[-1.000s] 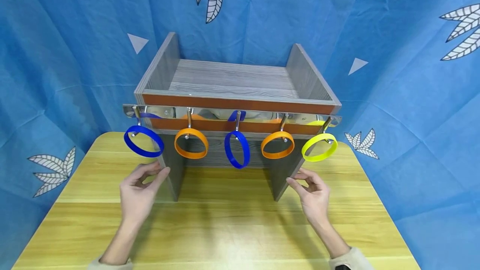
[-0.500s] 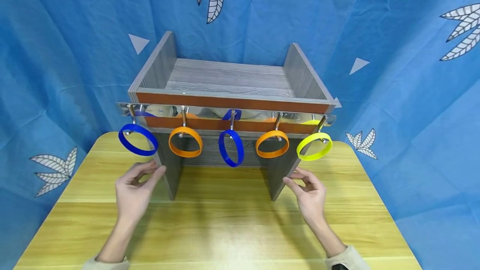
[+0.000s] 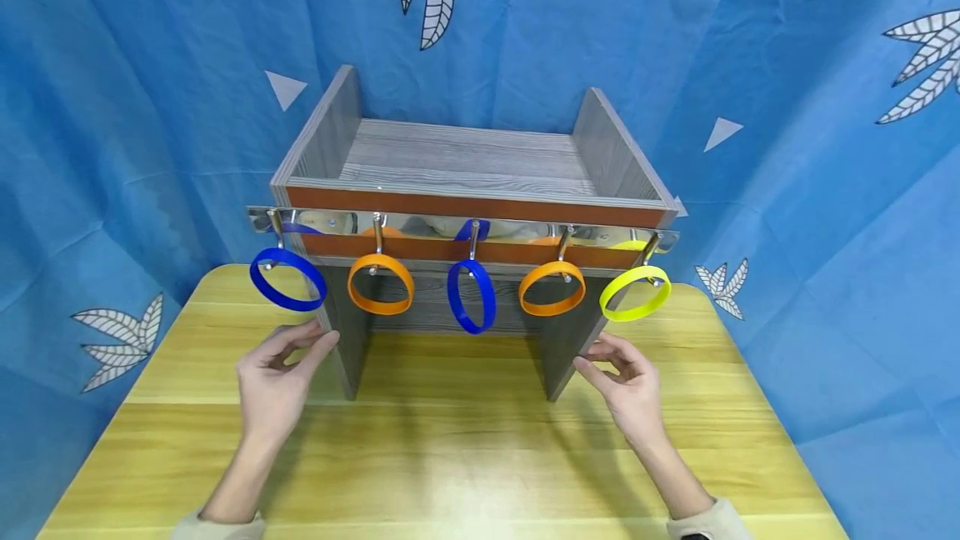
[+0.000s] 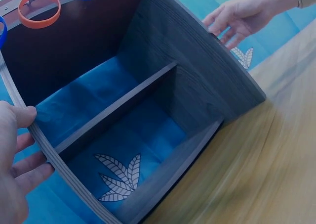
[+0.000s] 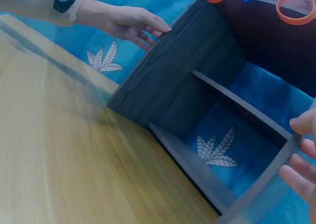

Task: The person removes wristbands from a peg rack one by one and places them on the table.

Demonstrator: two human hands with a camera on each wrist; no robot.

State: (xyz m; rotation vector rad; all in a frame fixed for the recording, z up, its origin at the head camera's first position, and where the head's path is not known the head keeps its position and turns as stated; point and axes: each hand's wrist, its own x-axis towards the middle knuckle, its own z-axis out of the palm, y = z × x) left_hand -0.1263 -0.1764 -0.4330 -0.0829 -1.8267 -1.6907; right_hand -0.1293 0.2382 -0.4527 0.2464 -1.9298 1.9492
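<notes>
A grey wood-grain shelf unit (image 3: 465, 158) stands on the table, its front carrying a shiny metal hook rail (image 3: 431, 226). My left hand (image 3: 273, 386) grips the front edge of the left side panel (image 3: 345, 357), thumb on the inner side and fingers along the outer side. On the opposite panel (image 3: 558, 357) my right hand (image 3: 626, 386) does the same, lower front edge between thumb and fingers. Wristbands hang from the hooks: a blue one (image 3: 322, 294) at far left, an orange one (image 3: 408, 294), another blue, another orange, and a yellow one (image 3: 667, 294) at far right.
The wood-patterned table (image 3: 465, 465) extends in front of the unit and to both sides. A blue cloth (image 3: 615, 15) with white leaf prints hangs behind. In the left wrist view, a crossbar (image 4: 116, 108) joins the side panels.
Together with both hands, the shelf unit shifted slightly left, then back right. The wristbands moved along on their hooks. Both grips look the same throughout.
</notes>
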